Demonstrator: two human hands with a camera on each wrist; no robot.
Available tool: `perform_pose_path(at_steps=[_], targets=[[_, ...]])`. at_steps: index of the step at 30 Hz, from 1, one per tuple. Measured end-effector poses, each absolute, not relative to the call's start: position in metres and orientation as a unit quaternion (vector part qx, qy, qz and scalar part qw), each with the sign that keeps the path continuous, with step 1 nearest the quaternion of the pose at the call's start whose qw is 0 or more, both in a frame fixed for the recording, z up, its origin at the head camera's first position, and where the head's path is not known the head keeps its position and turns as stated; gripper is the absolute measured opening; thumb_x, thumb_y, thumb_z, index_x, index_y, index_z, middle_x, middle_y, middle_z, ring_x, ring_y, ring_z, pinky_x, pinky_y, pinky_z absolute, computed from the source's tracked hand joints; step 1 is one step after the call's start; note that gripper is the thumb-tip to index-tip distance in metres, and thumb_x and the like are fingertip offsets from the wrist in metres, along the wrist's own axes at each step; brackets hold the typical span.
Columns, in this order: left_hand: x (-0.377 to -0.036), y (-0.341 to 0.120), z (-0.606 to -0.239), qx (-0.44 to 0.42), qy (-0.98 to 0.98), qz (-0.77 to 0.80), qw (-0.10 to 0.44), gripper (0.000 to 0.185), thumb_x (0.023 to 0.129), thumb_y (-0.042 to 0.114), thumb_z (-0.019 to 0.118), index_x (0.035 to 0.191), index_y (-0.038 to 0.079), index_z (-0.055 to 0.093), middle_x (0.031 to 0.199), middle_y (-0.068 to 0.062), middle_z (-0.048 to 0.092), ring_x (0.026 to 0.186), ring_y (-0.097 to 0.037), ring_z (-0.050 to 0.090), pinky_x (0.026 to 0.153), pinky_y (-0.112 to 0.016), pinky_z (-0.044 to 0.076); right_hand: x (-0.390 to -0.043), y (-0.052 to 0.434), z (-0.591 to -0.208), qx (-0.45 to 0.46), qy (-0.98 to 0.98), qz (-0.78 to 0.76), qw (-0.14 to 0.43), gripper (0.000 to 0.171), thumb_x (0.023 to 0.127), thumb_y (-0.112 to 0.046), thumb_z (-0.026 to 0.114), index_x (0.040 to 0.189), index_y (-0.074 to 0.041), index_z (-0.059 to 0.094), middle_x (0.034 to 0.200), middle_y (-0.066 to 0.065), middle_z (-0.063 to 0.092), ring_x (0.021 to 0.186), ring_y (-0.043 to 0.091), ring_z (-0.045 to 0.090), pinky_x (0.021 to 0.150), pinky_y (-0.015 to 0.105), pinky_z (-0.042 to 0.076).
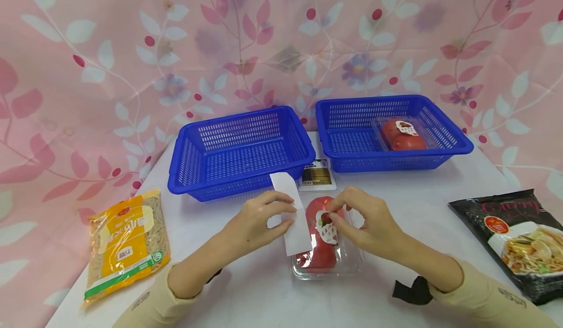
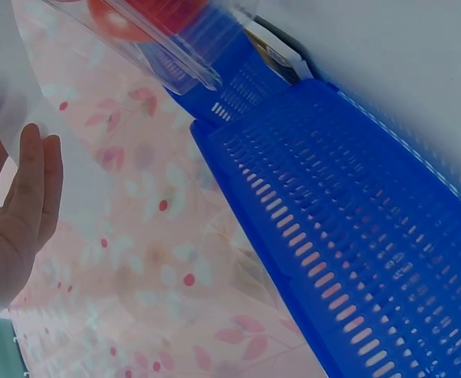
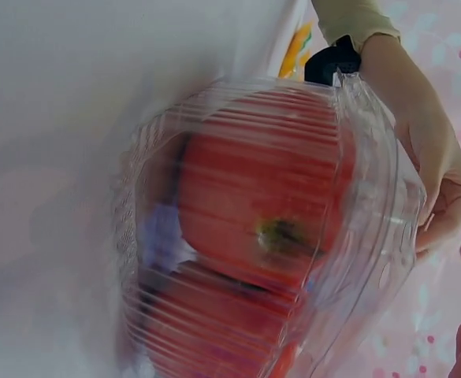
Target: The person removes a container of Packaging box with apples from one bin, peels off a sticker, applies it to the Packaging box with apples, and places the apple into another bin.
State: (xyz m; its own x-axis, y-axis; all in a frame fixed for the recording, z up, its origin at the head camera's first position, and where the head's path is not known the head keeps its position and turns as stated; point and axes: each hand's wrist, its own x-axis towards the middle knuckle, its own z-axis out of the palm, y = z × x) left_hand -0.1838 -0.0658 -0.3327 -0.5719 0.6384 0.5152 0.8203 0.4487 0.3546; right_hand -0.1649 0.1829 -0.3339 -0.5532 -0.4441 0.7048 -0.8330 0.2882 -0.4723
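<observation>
A clear plastic clamshell box [image 1: 349,264] of red tomatoes [image 3: 265,185] rests on the table between the hands. Over its left side, my left hand [image 1: 259,218] pinches a white paper strip [image 1: 293,215] between thumb and fingers. The strip also shows in the left wrist view beside the left fingers [image 2: 31,169]. My right hand [image 1: 369,218] pinches the upper edge of a white label sticker [image 1: 327,230] with a red fruit picture, close over the box lid. Only the sticker's edge and some fingertips show in the right wrist view.
A blue basket [image 1: 242,179] stands at back left. Another blue basket [image 1: 396,162], back right, holds a labelled tomato box [image 1: 403,135]. A small gold-and-white packet [image 1: 317,175] lies between them. A yellow grain bag [image 1: 127,245] lies left, a black noodle packet [image 1: 519,240] right.
</observation>
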Motion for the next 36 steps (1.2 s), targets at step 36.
perform_pose_path(at_steps=[36], targets=[[-0.194,-0.11,-0.361,-0.343,-0.932,-0.091,-0.074,0.029,0.078,0.018,0.072,0.105,0.007,0.068,0.099,-0.007,0.065,0.091,-0.022,0.061,0.077,-0.036,0.051,-0.19,0.185,-0.354,0.333,-0.848,0.37,0.18,0.018,0.075,-0.001,0.071,0.081,-0.015,0.062,0.072,-0.013,0.057,0.065,0.002,0.052,0.054,0.026,0.046]])
